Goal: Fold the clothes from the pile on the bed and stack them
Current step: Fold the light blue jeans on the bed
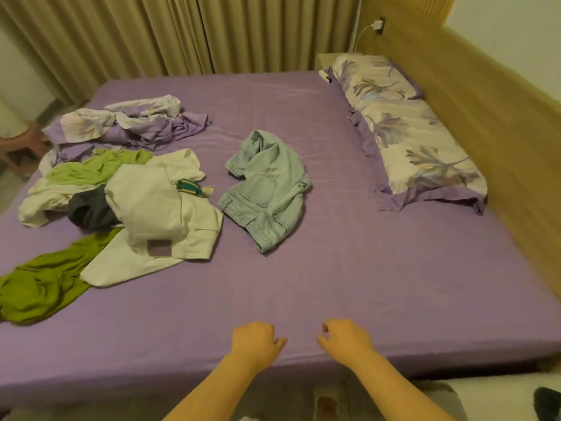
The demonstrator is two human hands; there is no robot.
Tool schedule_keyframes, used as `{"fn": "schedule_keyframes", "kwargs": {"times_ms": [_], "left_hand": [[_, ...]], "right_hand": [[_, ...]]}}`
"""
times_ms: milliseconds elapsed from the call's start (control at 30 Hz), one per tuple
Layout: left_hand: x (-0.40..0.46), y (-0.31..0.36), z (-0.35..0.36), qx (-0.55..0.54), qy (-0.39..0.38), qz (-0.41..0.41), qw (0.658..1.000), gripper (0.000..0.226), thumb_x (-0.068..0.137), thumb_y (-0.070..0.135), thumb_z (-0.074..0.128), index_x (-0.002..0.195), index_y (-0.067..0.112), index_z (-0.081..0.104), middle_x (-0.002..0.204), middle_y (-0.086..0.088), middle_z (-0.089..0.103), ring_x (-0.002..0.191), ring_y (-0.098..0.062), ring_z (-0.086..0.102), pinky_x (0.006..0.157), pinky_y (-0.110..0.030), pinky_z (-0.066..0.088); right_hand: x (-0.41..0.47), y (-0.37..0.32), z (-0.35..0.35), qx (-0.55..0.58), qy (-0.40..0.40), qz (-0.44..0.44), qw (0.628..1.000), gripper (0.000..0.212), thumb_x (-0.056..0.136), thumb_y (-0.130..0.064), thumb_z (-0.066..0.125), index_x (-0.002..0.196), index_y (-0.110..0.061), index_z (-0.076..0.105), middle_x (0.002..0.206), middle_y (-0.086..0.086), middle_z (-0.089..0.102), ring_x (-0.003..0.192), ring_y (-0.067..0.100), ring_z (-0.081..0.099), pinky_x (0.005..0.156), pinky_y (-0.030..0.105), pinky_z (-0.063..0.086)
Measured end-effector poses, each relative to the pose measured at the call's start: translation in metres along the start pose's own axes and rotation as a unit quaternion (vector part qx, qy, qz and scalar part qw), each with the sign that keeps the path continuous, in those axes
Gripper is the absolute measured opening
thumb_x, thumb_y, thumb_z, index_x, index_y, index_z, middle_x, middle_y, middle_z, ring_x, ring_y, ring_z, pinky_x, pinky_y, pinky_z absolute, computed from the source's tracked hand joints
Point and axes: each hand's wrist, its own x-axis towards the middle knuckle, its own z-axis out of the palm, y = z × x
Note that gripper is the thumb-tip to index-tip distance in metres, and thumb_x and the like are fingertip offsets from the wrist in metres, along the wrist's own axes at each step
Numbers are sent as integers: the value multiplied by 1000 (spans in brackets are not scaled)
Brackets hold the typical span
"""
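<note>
Clothes (pixel 121 205) lie heaped on the left side of the bed (pixel 334 268), on its purple sheet: white garments (pixel 158 214) on top, a dark grey piece (pixel 88 211) tucked beneath them, a light green top (pixel 91 168) behind, and an olive green garment (pixel 45 287) trailing toward the near-left edge. Just right of the heap, apart from it, we see crumpled light blue jeans (pixel 267 189). Behind the heap sits a rumpled floral and purple sheet (pixel 127 126). Our left hand (pixel 255 341) and right hand (pixel 346 337) hover over the near edge of the bed, fingers loosely curled, each grip holding nothing, well apart from the clothes. Two floral pillows (pixel 406 135) lie along the tan headboard (pixel 501 132) on the right; beige curtains (pixel 182 34) hang behind the bed.
</note>
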Motion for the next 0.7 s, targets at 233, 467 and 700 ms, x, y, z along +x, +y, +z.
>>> {"fn": "schedule_keyframes", "kwargs": {"times_ms": [233,467,700], "left_hand": [[34,54,-26,-81,-53,-58,994,53,96,59,32,113,16,58,111,-7,64,102,-27,60,84,-37,50],[48,46,-50,-132,-22,-117,984,52,96,57,33,111,16,60,110,-6,65,102,-26,60,83,-34,48],[75,-7,-87,-126,23,-146,981,50,96,57,34,106,16,61,104,-5,66,96,-25,61,75,-33,46]], "right_hand": [[58,55,-36,-13,-81,-56,995,34,94,-39,44,119,-18,56,124,6,59,111,24,56,88,30,46],[112,52,-75,-43,-97,-92,990,35,94,-37,45,120,-18,56,125,6,58,112,24,56,88,30,46],[161,-9,-104,13,-64,-110,992,33,92,-41,48,116,-21,57,119,-1,61,105,21,58,81,28,45]]}}
